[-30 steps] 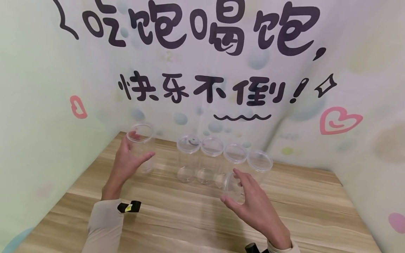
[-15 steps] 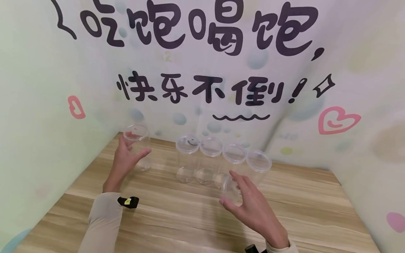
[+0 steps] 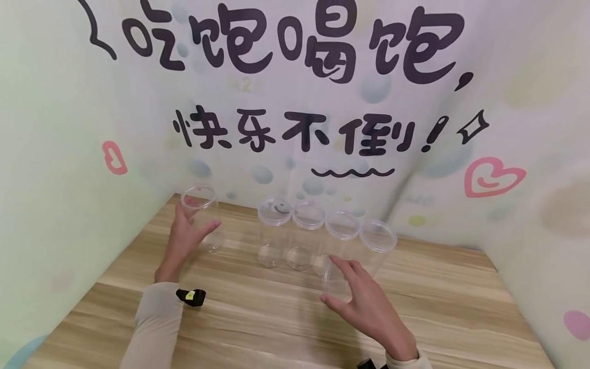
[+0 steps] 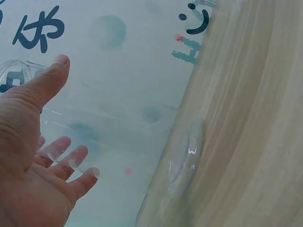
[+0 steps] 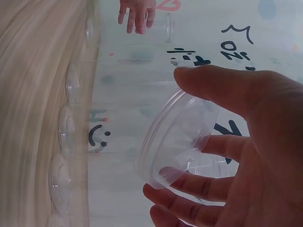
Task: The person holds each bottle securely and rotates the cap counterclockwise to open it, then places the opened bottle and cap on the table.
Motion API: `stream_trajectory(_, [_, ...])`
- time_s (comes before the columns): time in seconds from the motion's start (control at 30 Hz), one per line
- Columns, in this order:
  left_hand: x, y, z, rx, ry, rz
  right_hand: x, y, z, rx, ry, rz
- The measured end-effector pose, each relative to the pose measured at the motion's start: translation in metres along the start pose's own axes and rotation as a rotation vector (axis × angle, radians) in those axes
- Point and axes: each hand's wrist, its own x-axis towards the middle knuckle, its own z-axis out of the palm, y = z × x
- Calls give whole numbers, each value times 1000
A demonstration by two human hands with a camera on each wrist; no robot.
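Note:
At the back left, my left hand (image 3: 181, 236) is curved round a clear plastic jar (image 3: 208, 212) that stands upright, its round base (image 4: 184, 163) on the wooden table. Some fingers (image 4: 78, 156) show through the clear wall, with the thumb on the near side. Whether a lid covers this jar, I cannot tell. My right hand (image 3: 369, 310) pinches a clear round lid (image 5: 161, 142) between thumb and fingers, tilted on edge. It is in front of the right end of a row of several upright clear jars (image 3: 273, 233) topped with clear lids (image 3: 309, 215).
The wood-grain table (image 3: 258, 323) meets a printed wall sheet (image 3: 258, 92) behind the jars. Side sheets stand left and right of the table. A black wrist mount (image 3: 191, 297) sits on the left sleeve (image 3: 154, 328).
My left hand and its jar have shifted slightly left. The right hand's fingertips have come down a little over the lid, which stays in nearly the same place.

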Motion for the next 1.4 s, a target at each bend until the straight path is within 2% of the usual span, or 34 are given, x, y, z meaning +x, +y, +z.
stream_trajectory(0.33, [0, -1, 3, 7, -19, -26, -2, 4, 1, 13, -21, 45])
stream_trajectory(0.43, [-1, 1, 3, -2, 24, -23, -2, 4, 2, 17, -19, 46])
stream_trajectory(0.5, [-2, 2, 2, -22, 88, -16, -2, 5, 3, 20, -15, 43])
stream_trajectory(0.63, [-6, 6, 1, -29, 251, 71, -3, 6, 4, 22, -17, 45])
stream_trajectory(0.77, [-8, 9, 0, 10, 324, 181, -3, 6, 3, 21, -23, 58])
stream_trajectory(0.97, [-12, 18, 6, 60, 354, 287, -4, 7, 3, 31, -42, 75])
stream_trajectory(1.23, [-20, 39, 24, 72, 401, 519, -3, 10, 5, 46, -43, 78])
stream_trajectory(1.33, [-24, 47, 31, 43, 361, 588, -3, 10, 5, 45, -43, 79])
stream_trajectory(1.4, [-27, 51, 36, 24, 297, 624, -3, 10, 5, 43, -43, 81])
